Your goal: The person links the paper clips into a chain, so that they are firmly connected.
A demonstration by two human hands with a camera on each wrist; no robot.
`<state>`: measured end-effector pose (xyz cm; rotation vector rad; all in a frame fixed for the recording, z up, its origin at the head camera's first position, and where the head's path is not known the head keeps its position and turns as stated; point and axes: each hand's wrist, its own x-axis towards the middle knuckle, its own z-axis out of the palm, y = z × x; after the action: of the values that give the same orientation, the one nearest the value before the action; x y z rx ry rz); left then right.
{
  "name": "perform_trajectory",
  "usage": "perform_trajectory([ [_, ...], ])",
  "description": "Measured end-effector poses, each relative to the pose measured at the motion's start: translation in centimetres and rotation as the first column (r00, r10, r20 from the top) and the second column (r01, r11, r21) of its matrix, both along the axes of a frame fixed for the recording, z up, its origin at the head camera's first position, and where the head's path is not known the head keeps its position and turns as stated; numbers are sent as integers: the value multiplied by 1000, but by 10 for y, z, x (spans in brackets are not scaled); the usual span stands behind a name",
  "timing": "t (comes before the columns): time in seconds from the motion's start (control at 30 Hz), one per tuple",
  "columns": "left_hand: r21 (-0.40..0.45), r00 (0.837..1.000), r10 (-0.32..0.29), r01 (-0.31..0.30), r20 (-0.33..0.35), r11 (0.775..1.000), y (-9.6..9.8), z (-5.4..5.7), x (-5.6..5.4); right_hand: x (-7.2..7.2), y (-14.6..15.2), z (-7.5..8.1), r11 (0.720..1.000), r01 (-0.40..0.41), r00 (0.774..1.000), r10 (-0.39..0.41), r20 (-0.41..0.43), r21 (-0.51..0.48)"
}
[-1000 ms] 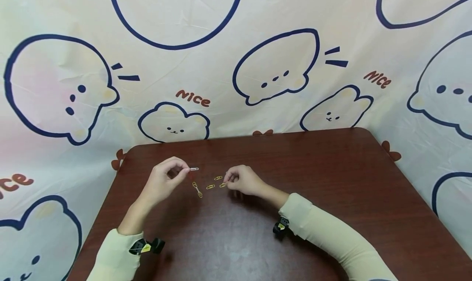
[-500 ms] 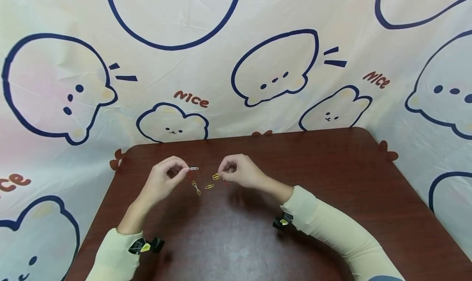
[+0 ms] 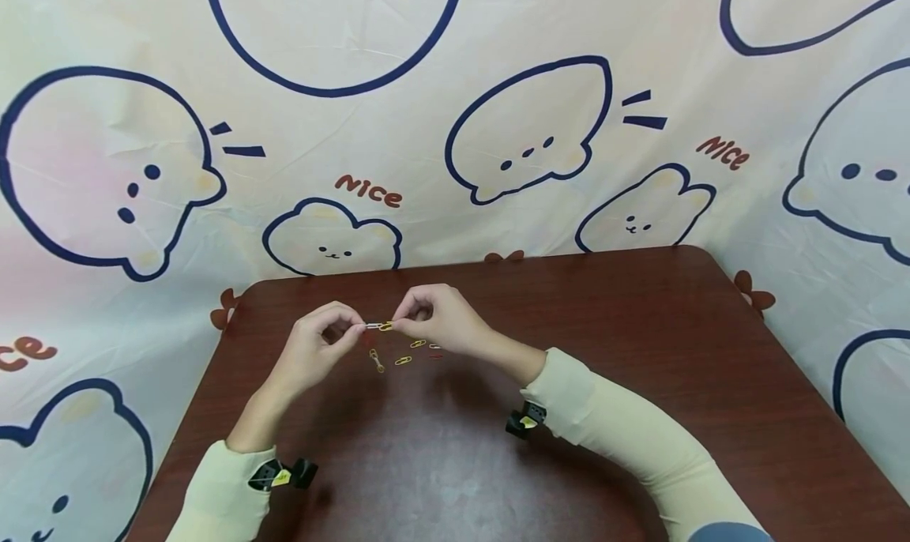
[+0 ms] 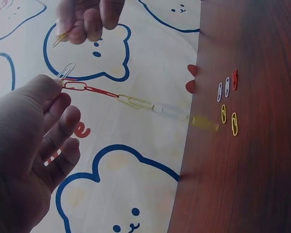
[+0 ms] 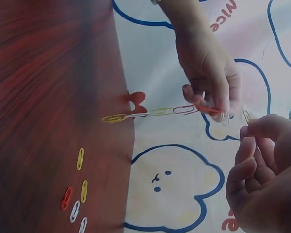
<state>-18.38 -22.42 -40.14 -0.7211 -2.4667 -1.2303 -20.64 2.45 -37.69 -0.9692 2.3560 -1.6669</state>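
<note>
My left hand pinches a white paper clip between thumb and index finger, its looped end sticking out. From that grip hangs a chain of linked paper clips, red near the fingers, then yellow, white and yellow lower down; its lower end is blurred in the left wrist view. Between thumb and index finger, my right hand pinches a yellow paper clip. In the head view this clip seems to meet or overlap the white one; both wrist views show a small gap.
Below the hands, loose paper clips lie on the dark red-brown table: two yellow ones, two white ones and a red one. A printed cloth hangs behind the table and along its sides.
My right hand has lifted a yellow paper clip from the loose ones and moved left and away from me, up to the white clip. My left hand has stayed almost still.
</note>
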Motion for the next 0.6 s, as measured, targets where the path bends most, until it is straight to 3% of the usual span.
perform_trajectory([
  [0.6,0,1000,-10,10,7,1000,6,2,5,4,-15,8,999,37,997,-38,67,4],
])
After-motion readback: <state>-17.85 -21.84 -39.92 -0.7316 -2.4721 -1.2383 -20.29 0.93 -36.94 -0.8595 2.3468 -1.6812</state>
